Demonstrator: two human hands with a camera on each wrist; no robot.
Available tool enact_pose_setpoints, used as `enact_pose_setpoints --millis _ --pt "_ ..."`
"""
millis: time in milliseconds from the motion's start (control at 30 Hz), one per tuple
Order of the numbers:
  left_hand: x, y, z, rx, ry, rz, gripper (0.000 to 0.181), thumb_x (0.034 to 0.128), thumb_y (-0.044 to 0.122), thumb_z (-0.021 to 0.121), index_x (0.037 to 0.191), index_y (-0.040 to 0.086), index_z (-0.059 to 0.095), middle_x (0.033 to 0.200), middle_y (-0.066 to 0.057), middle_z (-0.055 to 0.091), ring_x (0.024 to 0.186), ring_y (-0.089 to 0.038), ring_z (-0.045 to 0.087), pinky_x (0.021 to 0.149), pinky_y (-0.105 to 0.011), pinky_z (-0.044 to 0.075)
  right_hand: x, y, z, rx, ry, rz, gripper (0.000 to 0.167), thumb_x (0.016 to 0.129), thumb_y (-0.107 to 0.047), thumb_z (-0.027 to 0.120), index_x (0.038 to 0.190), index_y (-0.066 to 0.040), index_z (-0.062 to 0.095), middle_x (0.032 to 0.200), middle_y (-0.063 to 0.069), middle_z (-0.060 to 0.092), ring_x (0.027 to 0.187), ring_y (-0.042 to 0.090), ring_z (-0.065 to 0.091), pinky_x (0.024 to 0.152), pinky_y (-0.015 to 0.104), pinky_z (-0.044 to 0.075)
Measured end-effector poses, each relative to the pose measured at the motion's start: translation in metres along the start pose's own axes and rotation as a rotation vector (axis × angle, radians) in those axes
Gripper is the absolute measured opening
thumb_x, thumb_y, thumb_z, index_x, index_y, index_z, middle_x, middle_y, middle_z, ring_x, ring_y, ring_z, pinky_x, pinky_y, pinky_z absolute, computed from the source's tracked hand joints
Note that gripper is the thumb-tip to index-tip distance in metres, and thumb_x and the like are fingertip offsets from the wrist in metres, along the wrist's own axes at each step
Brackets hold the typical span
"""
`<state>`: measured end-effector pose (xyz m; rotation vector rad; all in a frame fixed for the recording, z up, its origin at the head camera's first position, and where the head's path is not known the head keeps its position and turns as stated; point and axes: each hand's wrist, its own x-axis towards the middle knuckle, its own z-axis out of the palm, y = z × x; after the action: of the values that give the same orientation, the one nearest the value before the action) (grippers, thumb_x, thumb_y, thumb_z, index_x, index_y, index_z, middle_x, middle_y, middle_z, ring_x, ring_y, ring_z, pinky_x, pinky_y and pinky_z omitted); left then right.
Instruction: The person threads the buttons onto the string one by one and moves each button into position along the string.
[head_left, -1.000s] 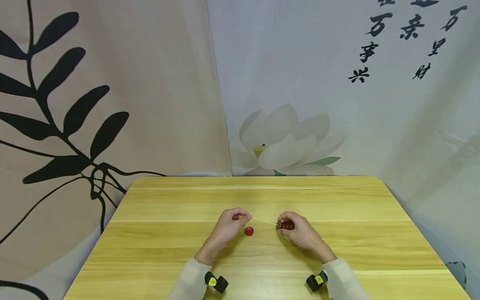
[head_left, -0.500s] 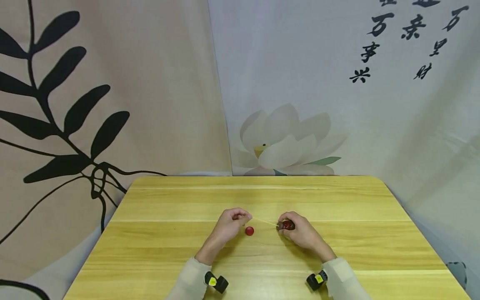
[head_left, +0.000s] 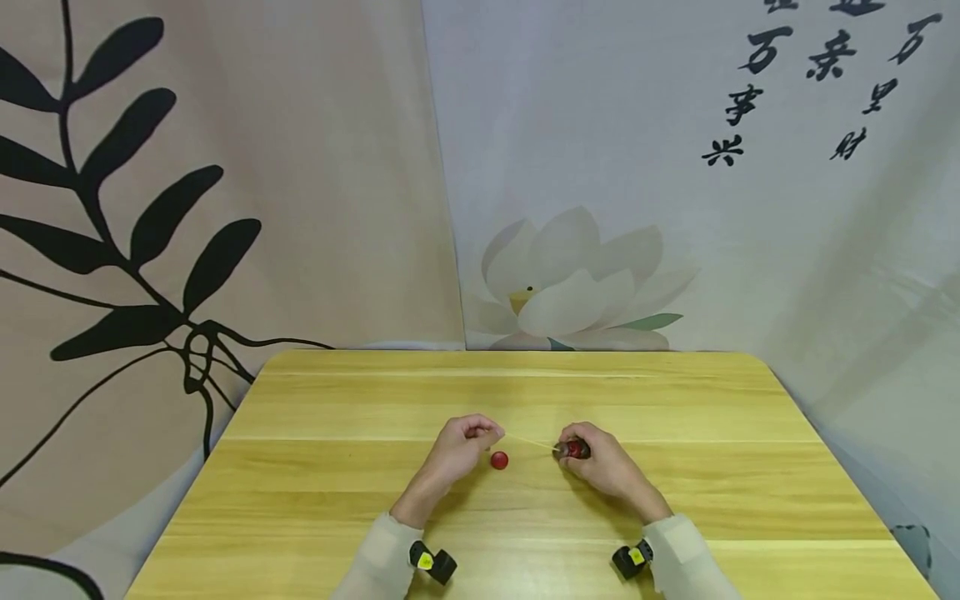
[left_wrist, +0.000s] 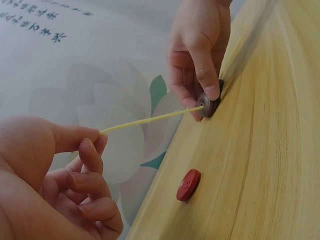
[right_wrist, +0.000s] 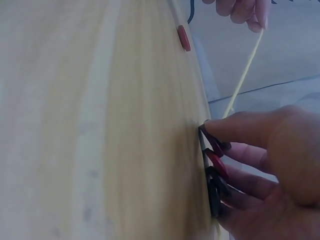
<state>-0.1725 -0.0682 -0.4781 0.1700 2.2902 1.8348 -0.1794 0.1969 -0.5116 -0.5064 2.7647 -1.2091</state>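
Note:
Between thumb and forefinger my left hand [head_left: 463, 442] pinches the end of a yellow string [left_wrist: 150, 120]. The string runs taut to the right, into a hole of a brown button [left_wrist: 204, 105]. That button heads a row of several dark and red buttons [right_wrist: 216, 165] on the string, low over the table. My right hand [head_left: 606, 460] grips this row, its thumb and fingers around the buttons; part of the row is hidden by the fingers. One loose red button [head_left: 498, 460] lies on the table, just beside my left fingertips and touched by neither hand.
The wooden table [head_left: 360, 392] reaches from the hands back to a printed cloth backdrop [head_left: 345, 167]. Each wrist carries a small black camera, the left camera [head_left: 433, 563] and the right camera [head_left: 632, 560]. String also trails out behind the button row.
The head view has tilted and shifted very slightly. Both hands, the string and the buttons keep practically the same places.

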Motion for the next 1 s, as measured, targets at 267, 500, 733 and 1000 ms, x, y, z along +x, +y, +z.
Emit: enact_pose_setpoints --millis 267,500,733,1000 --pt "0.0042 -0.0078 -0.0002 0.003 -0.007 -0.001 0.024 0.0972 0.022 0.064 0.103 0.001 0.071 0.09 -0.013 0.062 0.083 -0.021 0.055 0.069 -0.028 0.042 -0.0004 0.0003 0.0006 -0.009 -0.001 0.0 0.023 0.085 -0.001 0.074 0.103 -0.012 0.064 0.107 0.005 0.062 0.097 0.018 0.06 0.083 0.035 0.052" --pt "0.0035 -0.0069 0.0003 0.01 -0.006 0.001 0.025 0.0973 0.024 0.064 0.104 0.001 0.071 0.089 -0.009 0.061 0.081 -0.017 0.051 0.07 -0.029 0.041 -0.0001 0.0001 0.0002 -0.012 -0.01 -0.002 0.023 0.085 -0.001 0.074 0.103 -0.012 0.064 0.106 0.004 0.062 0.097 0.018 0.06 0.082 0.033 0.052" --pt "0.0047 -0.0093 0.0025 0.015 -0.008 0.002 0.021 0.099 0.018 0.061 0.105 0.0 0.07 0.092 -0.014 0.061 0.081 -0.019 0.048 0.07 -0.029 0.04 -0.0008 0.0002 0.001 -0.02 0.008 -0.001 0.024 0.085 -0.001 0.075 0.103 -0.012 0.064 0.107 0.005 0.063 0.098 0.019 0.061 0.083 0.037 0.052" --pt "0.0026 -0.0065 0.0022 0.012 -0.013 -0.001 0.023 0.0984 0.021 0.062 0.105 0.001 0.07 0.09 -0.01 0.06 0.081 -0.019 0.049 0.068 -0.027 0.04 -0.0011 0.0004 0.001 -0.027 0.008 -0.008 0.024 0.085 -0.003 0.075 0.105 -0.012 0.064 0.106 0.004 0.063 0.096 0.018 0.061 0.082 0.035 0.052"
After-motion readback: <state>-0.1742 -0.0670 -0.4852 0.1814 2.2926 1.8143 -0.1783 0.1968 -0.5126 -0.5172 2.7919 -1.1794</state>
